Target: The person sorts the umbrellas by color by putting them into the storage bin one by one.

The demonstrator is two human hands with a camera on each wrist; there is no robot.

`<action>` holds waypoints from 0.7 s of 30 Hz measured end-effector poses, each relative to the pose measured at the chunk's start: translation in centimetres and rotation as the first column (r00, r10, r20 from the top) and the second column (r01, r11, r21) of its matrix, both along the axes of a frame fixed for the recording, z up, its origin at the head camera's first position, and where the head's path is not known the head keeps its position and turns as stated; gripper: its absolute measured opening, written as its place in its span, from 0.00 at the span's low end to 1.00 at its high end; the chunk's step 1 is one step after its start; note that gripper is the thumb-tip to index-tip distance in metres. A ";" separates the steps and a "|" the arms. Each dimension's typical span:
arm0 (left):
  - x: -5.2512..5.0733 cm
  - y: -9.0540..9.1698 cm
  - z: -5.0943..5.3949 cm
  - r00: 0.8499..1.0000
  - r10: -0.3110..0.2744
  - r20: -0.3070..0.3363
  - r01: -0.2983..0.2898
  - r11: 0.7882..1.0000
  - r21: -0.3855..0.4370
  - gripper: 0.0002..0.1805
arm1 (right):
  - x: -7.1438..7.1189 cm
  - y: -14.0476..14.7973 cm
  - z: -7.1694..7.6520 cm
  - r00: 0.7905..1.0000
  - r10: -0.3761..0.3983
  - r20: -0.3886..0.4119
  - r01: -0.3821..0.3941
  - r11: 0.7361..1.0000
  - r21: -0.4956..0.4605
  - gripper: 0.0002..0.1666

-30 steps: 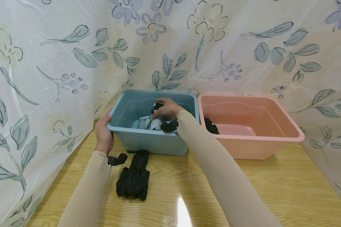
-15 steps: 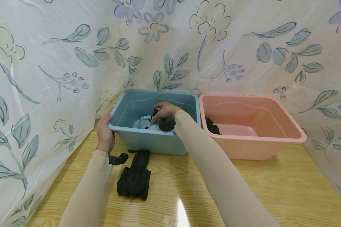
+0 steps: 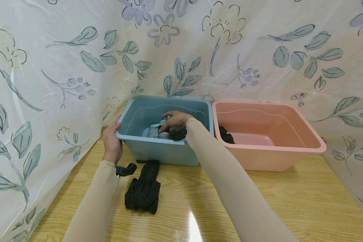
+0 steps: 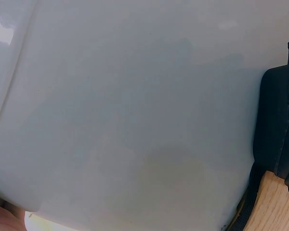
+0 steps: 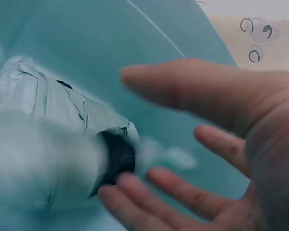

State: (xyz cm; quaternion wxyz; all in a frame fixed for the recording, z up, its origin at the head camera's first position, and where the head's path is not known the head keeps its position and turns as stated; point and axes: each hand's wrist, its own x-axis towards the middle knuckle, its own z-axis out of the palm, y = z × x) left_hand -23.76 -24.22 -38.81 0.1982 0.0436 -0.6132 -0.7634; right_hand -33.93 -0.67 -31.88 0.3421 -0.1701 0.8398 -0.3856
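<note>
In the head view my left hand (image 3: 112,143) holds the left rim of the blue bin (image 3: 160,150). My right hand (image 3: 176,119) is inside that bin, its thumb and fingers spread apart in the right wrist view. Beside its fingertips there lies a blurred pale bundle with a black band (image 5: 118,159); nothing is gripped. Behind it sits a pale, pleated folded umbrella (image 5: 62,98). The palm and wrist camera hide part of the bin's contents from above. On the table before the bin lies a black folded umbrella (image 3: 143,190).
A pink bin (image 3: 269,156) stands against the blue one on the right, with a black fabric item (image 3: 226,135) in its left end. Floral sheeting (image 3: 181,50) rises behind both bins and along the left. The wooden table (image 3: 193,201) extends in front.
The black-ended item between my right thumb and fingers has been let go down into the blue bin. My right hand sank slightly and its fingers spread. The left hand stayed at the rim.
</note>
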 end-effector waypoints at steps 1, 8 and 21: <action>0.0 0.0 0.0 1.000 0.000 0.000 0.000 1.000 0.002 0.26 | 0.1 0.0 0.0 1.000 -0.016 0.017 0.017 1.000 -0.022 0.46; -0.1 -0.1 -0.1 1.000 -0.001 -0.010 0.001 1.000 -0.002 0.25 | 0.1 0.0 0.2 0.997 -0.050 0.061 0.054 0.996 -0.073 0.47; 0.0 0.0 0.1 1.000 0.006 -0.001 -0.006 1.000 0.018 0.25 | 1.1 0.9 1.2 0.985 -0.056 0.165 0.102 0.953 -0.286 0.48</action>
